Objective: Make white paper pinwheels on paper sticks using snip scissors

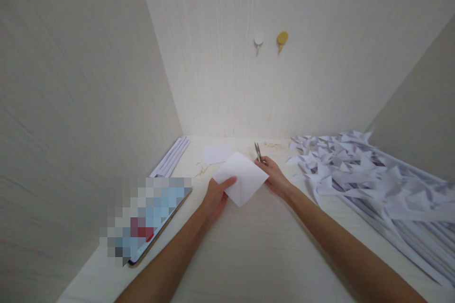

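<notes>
A square of white paper (245, 177), turned like a diamond, is held above the table. My left hand (216, 194) grips its left side, thumb on top and fingers underneath. By the paper's right corner, my right hand (272, 174) is closed around a pair of scissors (258, 151), whose metal blades point away from me. The scissors' handles are hidden in my fingers. Behind the held square, another white sheet of paper (215, 153) lies flat on the table.
Many white paper pinwheels (341, 161) on paper sticks are heaped at the right. Several rolled paper tubes (172, 156) lie at the back left, near a propped phone (156, 222) with a blurred screen. A white hook (259, 39) and a yellow hook (282, 39) are on the wall.
</notes>
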The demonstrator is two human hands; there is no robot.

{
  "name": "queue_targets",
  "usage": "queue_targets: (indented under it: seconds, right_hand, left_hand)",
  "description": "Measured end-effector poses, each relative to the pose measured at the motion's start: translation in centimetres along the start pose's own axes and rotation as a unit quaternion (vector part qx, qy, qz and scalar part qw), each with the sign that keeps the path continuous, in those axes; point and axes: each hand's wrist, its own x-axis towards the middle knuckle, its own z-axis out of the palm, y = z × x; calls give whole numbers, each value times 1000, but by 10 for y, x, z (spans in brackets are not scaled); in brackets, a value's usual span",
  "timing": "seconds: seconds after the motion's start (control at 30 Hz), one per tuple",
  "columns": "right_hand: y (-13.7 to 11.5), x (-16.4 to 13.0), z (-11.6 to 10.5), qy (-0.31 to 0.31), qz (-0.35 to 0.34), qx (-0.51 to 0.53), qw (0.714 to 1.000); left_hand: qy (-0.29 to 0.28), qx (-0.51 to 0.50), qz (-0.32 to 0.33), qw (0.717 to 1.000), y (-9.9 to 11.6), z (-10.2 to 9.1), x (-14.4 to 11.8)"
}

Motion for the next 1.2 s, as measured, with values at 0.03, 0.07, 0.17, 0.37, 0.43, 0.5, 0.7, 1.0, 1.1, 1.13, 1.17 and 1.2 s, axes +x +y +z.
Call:
queue_targets:
  seconds: [0.03, 0.07, 0.17, 0.37, 0.43, 0.5, 0.7, 1.0, 1.1, 1.13, 1.17, 1.2]
  right_hand:
    - [-2, -9, 0, -35, 31, 146, 988]
    - [-3, -18, 1, -71, 65, 271, 958]
    - [-6, -42, 4, -115, 139, 455, 872]
    - [-2, -60, 9, -122, 118, 559, 812]
    - [0, -60, 11, -116, 104, 567, 809]
    - [1, -60, 14, -99, 95, 559, 818]
    - [0, -62, 26, -51, 47, 470, 880]
    - [5, -61, 17, 103, 18, 353, 930]
    - [4, -61, 15, 67, 9, 429, 901]
    - [3, -61, 15, 42, 6, 456, 889]
    - [2, -62, 15, 15, 3, 477, 879]
    - [1, -62, 15, -10, 2, 491, 871]
  left_hand:
    - [-6, 4, -4, 1000, -1, 0, -1]
    - [-13, 10, -8, 1000, -2, 0, -2]
    - [-36, 31, -23, 999, -5, 1, -4]
    - [-45, 101, -28, 993, -10, 1, -7]
    - [-61, 133, -17, 989, -12, 2, -7]
    - [-88, 166, -11, 982, -15, 4, -7]
    - [-135, 175, -42, 974, -17, 7, -10]
    - [-167, 165, -78, 969, -12, 5, -8]
    - [-133, 182, -54, 973, -13, 6, -9]
    - [-121, 177, -47, 976, -13, 6, -9]
    - [-110, 172, -40, 978, -13, 7, -10]
    - [-101, 169, -35, 980, -12, 7, -11]
